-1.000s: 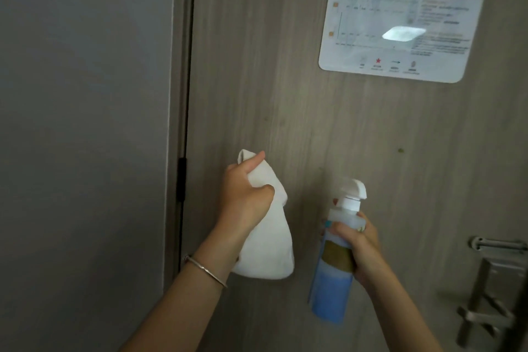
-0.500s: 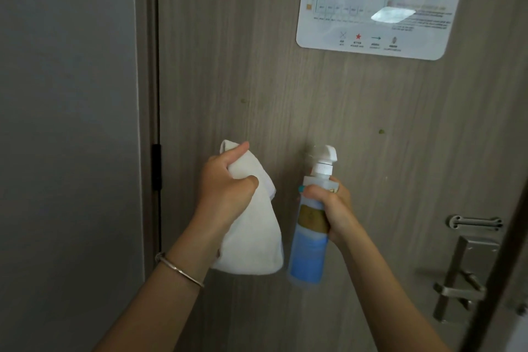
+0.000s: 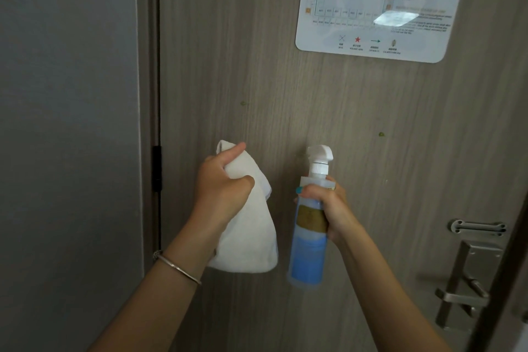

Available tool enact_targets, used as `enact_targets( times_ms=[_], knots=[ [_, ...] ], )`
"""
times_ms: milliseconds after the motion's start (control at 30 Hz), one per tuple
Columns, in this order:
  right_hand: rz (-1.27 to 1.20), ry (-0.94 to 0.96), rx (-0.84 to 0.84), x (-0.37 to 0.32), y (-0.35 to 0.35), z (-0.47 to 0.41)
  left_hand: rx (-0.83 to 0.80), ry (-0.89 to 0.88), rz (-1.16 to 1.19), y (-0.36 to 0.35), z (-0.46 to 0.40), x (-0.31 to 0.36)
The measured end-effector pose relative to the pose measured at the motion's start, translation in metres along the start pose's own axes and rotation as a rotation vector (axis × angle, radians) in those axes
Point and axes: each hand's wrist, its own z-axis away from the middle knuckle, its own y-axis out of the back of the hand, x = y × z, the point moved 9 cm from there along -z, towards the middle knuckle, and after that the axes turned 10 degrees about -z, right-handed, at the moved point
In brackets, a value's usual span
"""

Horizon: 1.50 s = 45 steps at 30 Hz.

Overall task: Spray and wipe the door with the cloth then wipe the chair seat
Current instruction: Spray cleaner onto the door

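A: While the left hand [image 3: 221, 194] grips the cloth [image 3: 248, 237] against the door [image 3: 257, 51], what does the right do?

B: The right hand [image 3: 325, 203] clamps the bottle [image 3: 310, 234]. Its nozzle appears to face the door; the trigger finger is hidden.

A: Risk?

B: A misaimed spray wets the notice [image 3: 374, 3]. No chair is visible.

Single view from the camera on my head, facing forward and slightly down, close to the grey-brown wood-grain door [image 3: 285, 80]. My forearms enter from the lower edge; the grey wall [image 3: 65, 123] fills the left.
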Motion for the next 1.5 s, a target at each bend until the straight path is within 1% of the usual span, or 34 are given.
enact_targets(
  times_ms=[133, 200, 433, 500, 600, 667, 767, 1000, 1167, 1267, 1500],
  knots=[
    [0.024, -0.019, -0.088, -0.003, -0.008, 0.004, 0.011, -0.002, 0.010, 0.000, 0.000, 0.003],
    [0.005, -0.011, -0.084, -0.006, -0.008, 0.003, 0.015, -0.003, 0.016, -0.001, 0.001, 0.003],
    [-0.041, 0.036, 0.002, -0.017, 0.022, 0.011, 0.004, 0.012, 0.015, -0.007, 0.005, 0.001],
    [-0.088, 0.053, 0.036, -0.021, 0.040, 0.016, -0.002, 0.016, 0.020, -0.010, 0.006, 0.000],
    [-0.126, 0.107, 0.128, -0.032, 0.074, 0.025, -0.018, 0.018, 0.035, -0.016, 0.008, 0.000],
    [-0.107, 0.136, 0.184, -0.043, 0.096, 0.029, -0.030, 0.016, 0.036, -0.022, 0.010, 0.001],
    [-0.077, 0.162, 0.219, -0.063, 0.119, 0.032, -0.041, -0.007, 0.038, -0.034, 0.014, 0.006],
    [-0.032, 0.173, 0.162, -0.105, 0.123, 0.016, -0.089, -0.046, 0.065, -0.077, 0.020, 0.027],
    [0.008, 0.139, 0.135, -0.117, 0.123, 0.000, -0.109, -0.063, 0.099, -0.099, 0.026, 0.037],
    [0.029, 0.117, 0.139, -0.117, 0.126, -0.004, -0.103, -0.069, 0.074, -0.101, 0.028, 0.041],
    [0.031, 0.085, 0.101, -0.114, 0.123, -0.005, -0.025, -0.053, 0.018, -0.089, 0.020, 0.042]
  ],
)
